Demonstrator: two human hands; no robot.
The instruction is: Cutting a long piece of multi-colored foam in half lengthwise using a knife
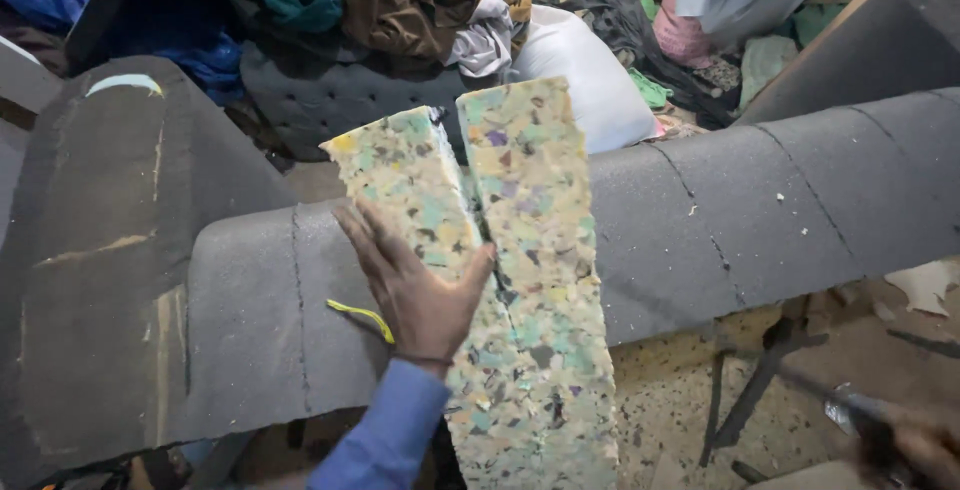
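A: Head view. What is in hand here?

B: Two slabs of multicoloured rebonded foam lie side by side over the rounded grey foam-covered frame. The left hand presses flat on the left slab, fingers spread and apart, clamped on nothing; its thumb reaches to the seam between the two slabs.

A: And the right hand?

B: The right hand is blurred at the lower right edge, well away from that grip. It seems closed around a shiny object, but I cannot tell what.

A: Which step, then?

B: I judge it as lining the slabs up against the frame. The next move would call for steadying both, since they splay apart above the palm.

A: Counts?

B: Two slabs, two hands, one yellow strip just left of the wrist, one heap of clothes beyond.
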